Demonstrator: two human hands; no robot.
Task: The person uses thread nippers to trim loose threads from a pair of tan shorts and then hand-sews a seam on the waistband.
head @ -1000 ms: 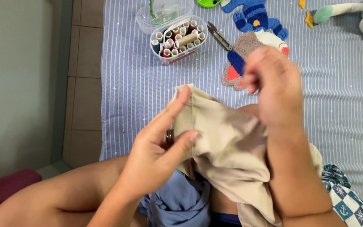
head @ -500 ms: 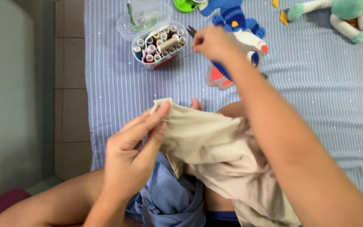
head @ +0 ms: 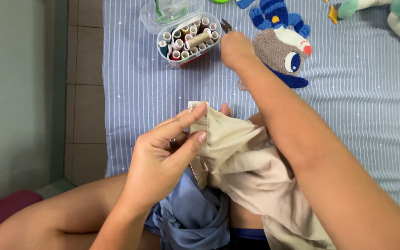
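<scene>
The fingers of my left hand [head: 163,159] pinch the folded corner of the beige garment [head: 237,162] over my lap, thumb under, index on top. My right hand [head: 235,48] reaches out to the thread snips [head: 226,25] beside the clear box of thread spools [head: 189,39] on the striped bedsheet [head: 357,92]; its fingers curl over them, but I cannot tell whether the grip is closed. Judged step: fetching the cutter. Next move calls for a firm hold on the snips while the left pinch keeps the fabric corner fixed.
</scene>
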